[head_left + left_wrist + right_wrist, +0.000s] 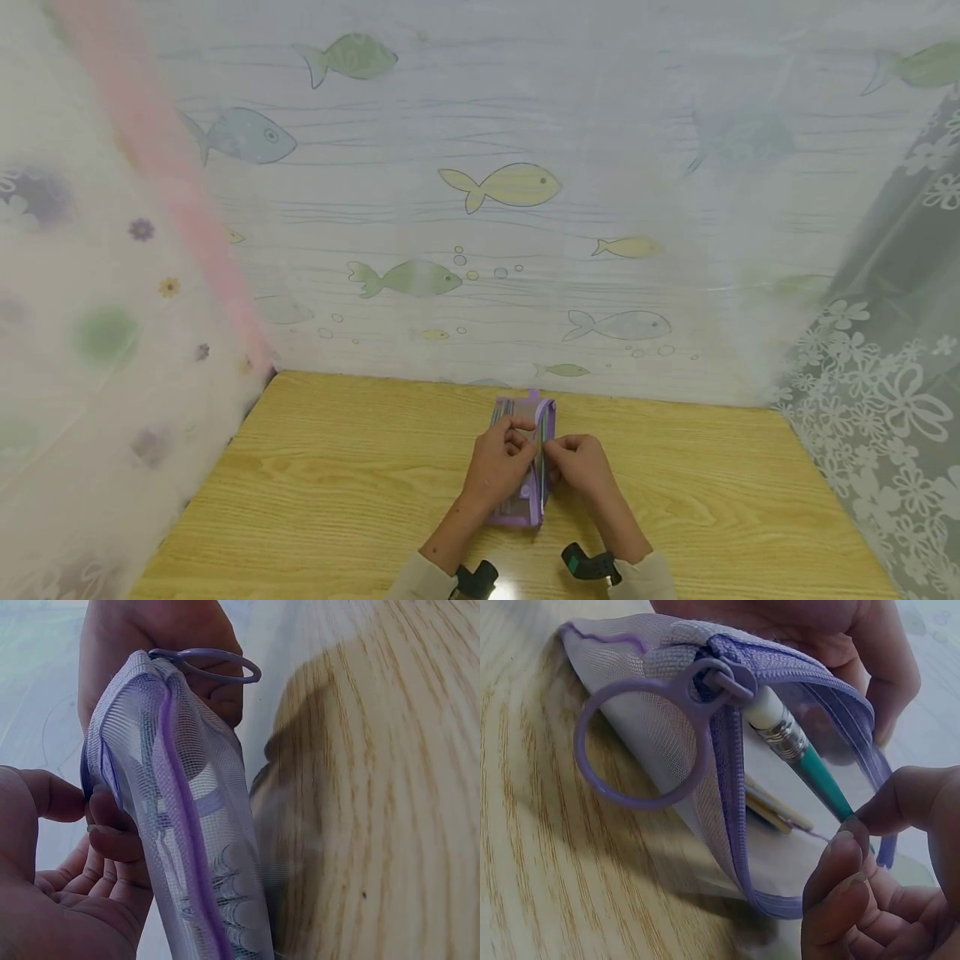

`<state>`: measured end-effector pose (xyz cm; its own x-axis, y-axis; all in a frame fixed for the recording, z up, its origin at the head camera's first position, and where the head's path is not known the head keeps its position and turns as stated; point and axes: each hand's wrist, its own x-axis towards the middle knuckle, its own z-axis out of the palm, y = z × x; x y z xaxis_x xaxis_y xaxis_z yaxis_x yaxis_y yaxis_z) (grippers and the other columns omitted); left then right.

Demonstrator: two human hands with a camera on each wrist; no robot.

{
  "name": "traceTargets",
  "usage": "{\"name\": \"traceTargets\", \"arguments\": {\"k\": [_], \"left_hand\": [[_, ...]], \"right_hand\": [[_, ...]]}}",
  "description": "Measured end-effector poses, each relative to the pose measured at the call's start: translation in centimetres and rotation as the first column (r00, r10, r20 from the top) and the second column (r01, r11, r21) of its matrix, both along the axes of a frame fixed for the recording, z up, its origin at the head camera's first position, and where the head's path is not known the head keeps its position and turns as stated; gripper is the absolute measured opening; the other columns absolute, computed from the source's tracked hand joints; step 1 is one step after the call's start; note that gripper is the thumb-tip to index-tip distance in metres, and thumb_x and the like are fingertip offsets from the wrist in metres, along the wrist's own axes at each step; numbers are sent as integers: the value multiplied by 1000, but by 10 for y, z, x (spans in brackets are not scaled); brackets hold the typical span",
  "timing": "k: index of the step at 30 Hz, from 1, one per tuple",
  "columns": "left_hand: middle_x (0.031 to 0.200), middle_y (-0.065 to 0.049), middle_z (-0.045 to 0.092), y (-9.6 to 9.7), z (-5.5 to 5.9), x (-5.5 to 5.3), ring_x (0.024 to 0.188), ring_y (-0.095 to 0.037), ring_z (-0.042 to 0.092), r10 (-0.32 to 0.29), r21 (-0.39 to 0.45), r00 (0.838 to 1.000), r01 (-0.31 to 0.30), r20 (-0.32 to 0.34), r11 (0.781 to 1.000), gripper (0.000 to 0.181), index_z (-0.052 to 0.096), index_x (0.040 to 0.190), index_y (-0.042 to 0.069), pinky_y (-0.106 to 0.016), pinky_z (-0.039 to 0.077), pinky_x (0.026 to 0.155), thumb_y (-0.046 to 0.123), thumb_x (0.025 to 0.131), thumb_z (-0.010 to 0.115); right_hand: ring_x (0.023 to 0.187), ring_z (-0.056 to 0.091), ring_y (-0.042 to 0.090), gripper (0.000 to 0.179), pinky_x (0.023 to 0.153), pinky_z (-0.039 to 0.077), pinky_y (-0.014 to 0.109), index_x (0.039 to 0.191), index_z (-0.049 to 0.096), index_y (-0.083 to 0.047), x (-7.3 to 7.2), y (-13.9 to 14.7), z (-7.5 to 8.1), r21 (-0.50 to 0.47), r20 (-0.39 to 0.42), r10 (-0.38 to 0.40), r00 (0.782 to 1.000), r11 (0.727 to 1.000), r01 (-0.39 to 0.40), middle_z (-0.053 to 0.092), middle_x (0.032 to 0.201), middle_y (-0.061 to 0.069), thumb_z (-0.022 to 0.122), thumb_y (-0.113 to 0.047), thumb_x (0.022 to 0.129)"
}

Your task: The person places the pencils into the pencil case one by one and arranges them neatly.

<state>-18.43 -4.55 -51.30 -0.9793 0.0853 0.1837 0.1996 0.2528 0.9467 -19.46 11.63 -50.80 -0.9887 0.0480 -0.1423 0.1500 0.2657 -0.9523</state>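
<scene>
A purple mesh pencil case (516,521) lies on the table with its zipper (739,780) undone along one side. My left hand (497,467) pinches the upper edge of the opening between thumb and finger, as the left wrist view shows (75,870). At the mouth of the case, my right hand (581,460) pinches a green pencil (821,776) by its shaft. The pencil's white eraser end (765,709) sits close to the zipper's end. A purple ring pull (641,799) hangs from the slider. The pencil's far end is hidden by my right fingers.
Other slim items (769,806) lie inside the case. The wood-grain table (337,475) meets a fish-printed curtain (495,275) at its back edge, with more curtains on both sides. Dark wrist cameras (588,562) sit on both wrists.
</scene>
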Motion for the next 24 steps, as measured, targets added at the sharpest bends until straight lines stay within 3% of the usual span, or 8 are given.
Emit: {"name": "traceTargets", "arguments": {"k": [12, 24], "left_hand": [[81, 2, 69, 0, -1, -1, 64, -6, 60, 0, 7, 1000, 0, -12, 1000, 25, 71, 119, 7, -23, 50, 58, 10, 95, 66], [81, 4, 68, 0, 2, 1, 65, -6, 60, 10, -17, 1000, -10, 9, 1000, 25, 71, 120, 10, -22, 49, 59, 9, 95, 65]], "right_hand": [[57, 59, 15, 16, 53, 49, 27, 83, 73, 5, 3, -4, -2, -26, -3, 4, 1000, 1000, -4, 64, 64, 4, 66, -6, 92], [56, 60, 15, 17, 52, 49, 28, 83, 73, 5, 3, -5, -4, 14, -31, 34, 999, 999, -33, 65, 63, 5, 68, -7, 94]]}}
